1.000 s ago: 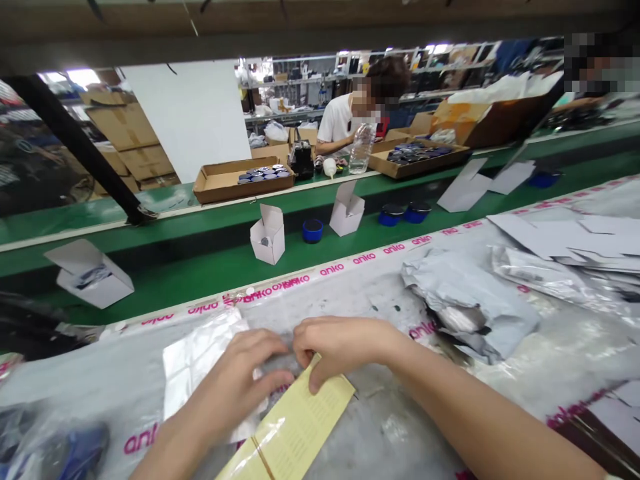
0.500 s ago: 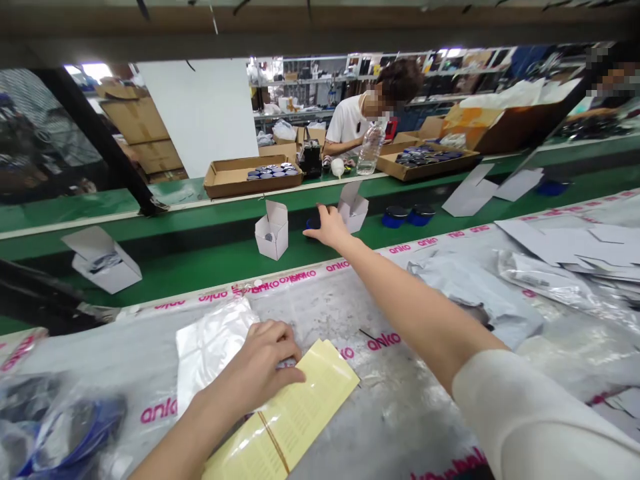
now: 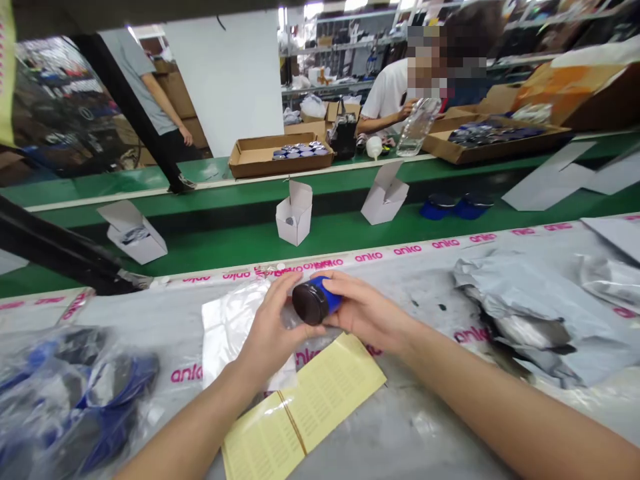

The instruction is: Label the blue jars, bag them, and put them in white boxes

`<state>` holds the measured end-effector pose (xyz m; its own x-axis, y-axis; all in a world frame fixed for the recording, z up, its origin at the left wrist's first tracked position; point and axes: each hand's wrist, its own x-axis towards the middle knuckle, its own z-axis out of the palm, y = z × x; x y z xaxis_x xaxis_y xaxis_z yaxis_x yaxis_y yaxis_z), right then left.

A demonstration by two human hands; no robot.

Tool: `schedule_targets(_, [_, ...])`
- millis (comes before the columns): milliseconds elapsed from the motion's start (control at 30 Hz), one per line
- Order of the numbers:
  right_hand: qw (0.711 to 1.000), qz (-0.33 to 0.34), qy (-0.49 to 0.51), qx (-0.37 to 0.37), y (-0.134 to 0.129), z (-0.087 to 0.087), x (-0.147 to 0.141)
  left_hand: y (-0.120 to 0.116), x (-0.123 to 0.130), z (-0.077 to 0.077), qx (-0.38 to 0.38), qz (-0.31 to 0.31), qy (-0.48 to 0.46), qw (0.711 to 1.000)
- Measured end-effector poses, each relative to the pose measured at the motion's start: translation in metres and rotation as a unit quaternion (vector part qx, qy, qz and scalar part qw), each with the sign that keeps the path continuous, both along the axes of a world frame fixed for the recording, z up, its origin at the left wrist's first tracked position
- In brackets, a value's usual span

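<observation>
A lidded jar (image 3: 315,300) was held between the left hand (image 3: 267,327) and the right hand (image 3: 370,313), above the surface (image 3: 415,427) and just right of a foil pouch (image 3: 233,333) lying on it. A sheet of labels (image 3: 305,407) lay in front of the pouch. Bagged items (image 3: 75,393) lay further left, and a crumpled plastic bag (image 3: 520,313) lay to the right. Behind the surface ran a conveyor belt (image 3: 340,233) with open small cartons (image 3: 294,213) standing on it. Beyond the belt, on a far bench (image 3: 150,190), stood a cardboard tray (image 3: 250,160) holding jars.

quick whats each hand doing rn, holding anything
Left hand: holding the blue-and-black cylinder.
Right hand: holding the same blue-and-black cylinder.
</observation>
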<state>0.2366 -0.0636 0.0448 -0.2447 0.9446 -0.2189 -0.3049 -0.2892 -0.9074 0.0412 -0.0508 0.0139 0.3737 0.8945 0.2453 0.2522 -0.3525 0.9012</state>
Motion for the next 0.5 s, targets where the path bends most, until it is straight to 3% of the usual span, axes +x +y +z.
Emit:
schedule_targets(100, [0.993, -0.007, 0.109, -0.039, -0.012, -0.006, -0.005, -0.003, 0.002, 0.003, 0.012, -0.014, -0.005, 1.0])
schedule_targets(367, [0.989, 0.002, 0.146, -0.026, -0.017, -0.005, 0.0, 0.0, -0.002, 0.001, 0.123, -0.071, -0.032, 0.989])
schedule_targets(433, [0.99, 0.022, 0.134, -0.039, -0.015, -0.005, 0.0, -0.001, -0.002, 0.002, 0.121, -0.079, -0.038, 0.989])
schedule_targets(500, [0.998, 0.015, 0.053, -0.016, -0.011, -0.003, 0.004, -0.004, 0.0, 0.004, 0.104, -0.059, -0.034, 0.992])
